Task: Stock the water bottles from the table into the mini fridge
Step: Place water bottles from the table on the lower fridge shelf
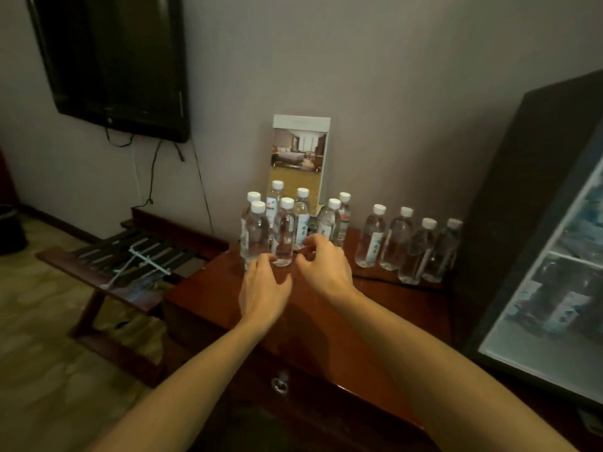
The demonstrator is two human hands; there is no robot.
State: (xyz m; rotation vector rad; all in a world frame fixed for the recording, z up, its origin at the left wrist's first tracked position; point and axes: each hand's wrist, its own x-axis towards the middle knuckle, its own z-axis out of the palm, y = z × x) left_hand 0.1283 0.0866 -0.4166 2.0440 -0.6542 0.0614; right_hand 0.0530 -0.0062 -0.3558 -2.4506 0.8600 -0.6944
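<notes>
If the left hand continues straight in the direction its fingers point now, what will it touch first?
Probably the front-left water bottle of the cluster: the left hand lies just before its base. The bottle beside it is close too, and depth is unclear.

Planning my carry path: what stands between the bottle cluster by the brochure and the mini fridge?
In the head view, a row of four water bottles on the table, the last beside the mini fridge.
</notes>
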